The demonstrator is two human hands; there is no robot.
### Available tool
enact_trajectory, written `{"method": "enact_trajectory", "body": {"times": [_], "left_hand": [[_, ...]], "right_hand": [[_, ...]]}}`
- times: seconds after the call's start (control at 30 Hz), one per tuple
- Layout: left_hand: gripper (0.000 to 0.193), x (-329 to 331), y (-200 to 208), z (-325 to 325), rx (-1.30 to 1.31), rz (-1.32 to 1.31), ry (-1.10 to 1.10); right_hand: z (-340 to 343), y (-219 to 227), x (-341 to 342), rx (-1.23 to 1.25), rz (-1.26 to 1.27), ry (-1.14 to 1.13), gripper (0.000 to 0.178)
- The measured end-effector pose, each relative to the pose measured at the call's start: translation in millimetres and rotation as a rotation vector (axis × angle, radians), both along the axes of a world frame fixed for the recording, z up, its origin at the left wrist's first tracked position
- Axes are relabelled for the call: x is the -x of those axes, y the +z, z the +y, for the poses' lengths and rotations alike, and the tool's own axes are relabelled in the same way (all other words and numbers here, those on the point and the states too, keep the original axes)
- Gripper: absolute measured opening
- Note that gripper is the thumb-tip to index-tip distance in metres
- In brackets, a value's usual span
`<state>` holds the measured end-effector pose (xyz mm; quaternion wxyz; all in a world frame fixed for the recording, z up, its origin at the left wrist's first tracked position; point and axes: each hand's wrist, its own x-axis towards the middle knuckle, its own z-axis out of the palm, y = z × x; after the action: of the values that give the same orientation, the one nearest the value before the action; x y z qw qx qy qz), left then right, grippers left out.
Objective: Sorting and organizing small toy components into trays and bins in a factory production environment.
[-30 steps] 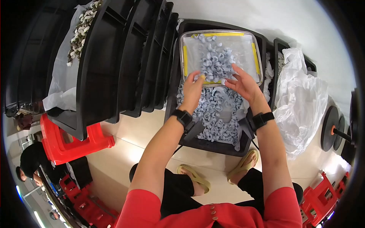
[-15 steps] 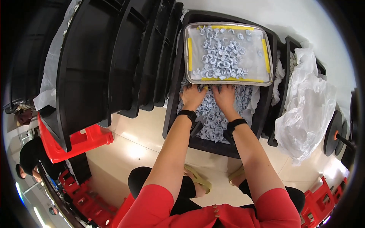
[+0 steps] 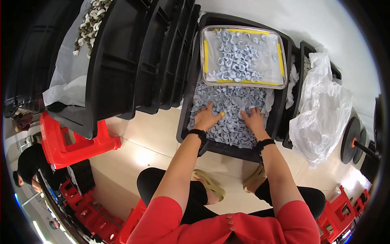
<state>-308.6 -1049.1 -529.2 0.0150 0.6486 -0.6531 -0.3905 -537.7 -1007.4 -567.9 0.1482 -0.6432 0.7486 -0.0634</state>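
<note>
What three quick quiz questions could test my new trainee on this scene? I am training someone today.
1. True or false: both hands rest in the black bin.
2. The tray sits on the bin's: A) far end B) near end C) outside.
3. What are the left hand and right hand touching?

Key: 1 true; 2 A; 3 the pale blue parts.

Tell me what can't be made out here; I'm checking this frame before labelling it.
- Head view: whether the left hand or right hand grips any grey pieces; fingers lie half sunk among them.
- Black bin depth: pieces cover its floor.
- Clear tray hides the bin's far half.
</note>
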Motion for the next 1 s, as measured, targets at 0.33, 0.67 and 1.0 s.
{"method": "enact_trajectory", "body": {"times": [0.33,0.67,1.0], "left_hand": [[0.083,-3,-2,-8,-0.243,-0.023,-0.039],[0.074,-14,-11,-16,-0.612,0.308,0.243],[0.061,25,6,5,-0.817,0.679,0.441]], "right_hand": [[-3,17,13,-0.782,-0.374,-0.337,0.071],[22,0,13,-1.03,-1.484,-0.744,0.049],[29,6,-2,-0.898,-1.828,-0.916,0.05]]}}
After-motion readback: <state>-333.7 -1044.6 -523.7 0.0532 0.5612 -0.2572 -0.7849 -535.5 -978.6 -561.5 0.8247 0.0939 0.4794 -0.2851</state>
